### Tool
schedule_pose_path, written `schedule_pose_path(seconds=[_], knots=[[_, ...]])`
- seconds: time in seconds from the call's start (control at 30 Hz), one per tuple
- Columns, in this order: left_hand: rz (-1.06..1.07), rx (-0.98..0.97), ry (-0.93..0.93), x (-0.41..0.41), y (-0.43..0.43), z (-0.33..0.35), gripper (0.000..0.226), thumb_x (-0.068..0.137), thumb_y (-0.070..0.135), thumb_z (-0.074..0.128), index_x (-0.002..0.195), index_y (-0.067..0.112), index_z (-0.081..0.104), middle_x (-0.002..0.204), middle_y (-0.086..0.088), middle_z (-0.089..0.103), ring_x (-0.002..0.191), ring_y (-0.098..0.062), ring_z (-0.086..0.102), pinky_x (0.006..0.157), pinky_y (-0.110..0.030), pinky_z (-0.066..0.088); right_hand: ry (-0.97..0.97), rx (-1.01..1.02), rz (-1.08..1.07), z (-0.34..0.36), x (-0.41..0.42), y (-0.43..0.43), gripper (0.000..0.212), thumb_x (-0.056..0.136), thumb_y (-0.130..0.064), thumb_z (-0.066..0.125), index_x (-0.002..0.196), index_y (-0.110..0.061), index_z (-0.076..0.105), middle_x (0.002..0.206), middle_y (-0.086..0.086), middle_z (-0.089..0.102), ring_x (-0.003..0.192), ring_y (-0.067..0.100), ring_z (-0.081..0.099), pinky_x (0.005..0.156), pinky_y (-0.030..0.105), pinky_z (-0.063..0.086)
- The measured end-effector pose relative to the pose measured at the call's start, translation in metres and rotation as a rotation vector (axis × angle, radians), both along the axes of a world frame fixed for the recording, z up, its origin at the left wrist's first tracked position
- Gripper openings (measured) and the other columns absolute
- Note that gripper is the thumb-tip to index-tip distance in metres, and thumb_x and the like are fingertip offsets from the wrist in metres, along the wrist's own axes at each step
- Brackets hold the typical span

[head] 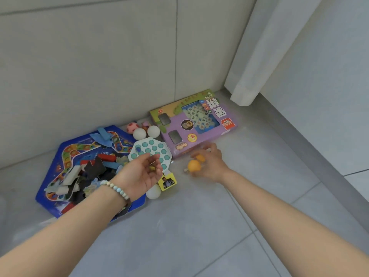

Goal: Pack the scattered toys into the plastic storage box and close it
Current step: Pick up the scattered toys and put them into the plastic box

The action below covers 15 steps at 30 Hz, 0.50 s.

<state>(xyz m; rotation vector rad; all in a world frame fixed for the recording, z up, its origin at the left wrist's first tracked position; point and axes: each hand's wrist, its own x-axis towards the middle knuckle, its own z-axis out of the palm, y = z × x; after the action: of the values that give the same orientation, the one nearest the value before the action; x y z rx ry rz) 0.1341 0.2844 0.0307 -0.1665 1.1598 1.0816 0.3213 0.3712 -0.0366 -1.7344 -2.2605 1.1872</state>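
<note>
Toys are all on the floor [199, 226], bunched in the corner against the wall [99, 66].

- Blue 6-sided game board [65, 154] lies flat at left, with a pile of loose pieces [89, 170] heaped on it: red, blue, black and white bits, too jumbled to sort out.
- White-and-teal pop toy [154, 148] overlaps the board's right edge and has 1 small blue piece [138, 149] sitting on it.
- 2 white balls [139, 133] touch each other just behind the pop toy. A pink spotted ball [131, 127] is beside them at the wall.
- Purple chess box [197, 124] lies flat to the right of the balls, far end near the hem of the curtain [269, 47].
- Yellow card [167, 182] and a 3rd white ball [153, 193] are just in front of the pop toy, partly under the left hand.

Left hand [143, 172]: palm up over the board's right edge, fingers loosely cupped, with a small yellow piece [151, 167] lying in the palm. Bead bracelet [117, 189] on that wrist.

Right hand [210, 162]: palm down, low over the floor in front of the chess box, at 2 orange balls [194, 166]. It's motion-blurred, so I can't tell whether the fingers grip the balls or only touch them.
</note>
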Motion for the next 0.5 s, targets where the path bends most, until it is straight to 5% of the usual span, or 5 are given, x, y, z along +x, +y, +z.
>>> schedule_pose_path(seconds=[0.17,0.33,0.5], knots=[[-0.067,-0.034,0.013,0.004,-0.005,-0.008,0.027,0.099,0.023,0.041,0.087,0.005,0.058,0.073,-0.005,0.051,0.063,-0.012,0.048,0.044,-0.015,0.05,-0.018,0.03,-0.019,-0.013,0.014,-0.006,0.043,0.073,-0.022,0.076,0.113,-0.021,0.06,0.124,0.006,0.039,0.115,0.023,0.041,0.095,0.023,0.036],[-0.174,-0.071,0.113,-0.007,-0.016,0.013,0.027,0.099,0.021,0.041,0.083,0.006,0.057,0.07,-0.004,0.052,0.057,-0.011,0.048,0.042,-0.015,0.049,0.317,-0.274,-0.299,0.023,0.01,-0.028,0.034,0.081,-0.031,0.071,0.11,-0.02,0.059,0.096,0.003,0.06,0.071,0.013,0.056,0.055,0.02,0.044],[-0.338,-0.021,0.321,-0.049,-0.051,0.09,0.022,0.099,0.017,0.042,0.091,0.006,0.059,0.068,-0.001,0.05,0.046,-0.006,0.041,0.036,-0.012,0.039,0.393,-0.345,-0.114,0.131,-0.031,-0.061,0.04,0.08,-0.04,0.069,0.115,-0.025,0.056,0.066,-0.001,0.061,0.051,0.011,0.052,0.039,0.018,0.033]])
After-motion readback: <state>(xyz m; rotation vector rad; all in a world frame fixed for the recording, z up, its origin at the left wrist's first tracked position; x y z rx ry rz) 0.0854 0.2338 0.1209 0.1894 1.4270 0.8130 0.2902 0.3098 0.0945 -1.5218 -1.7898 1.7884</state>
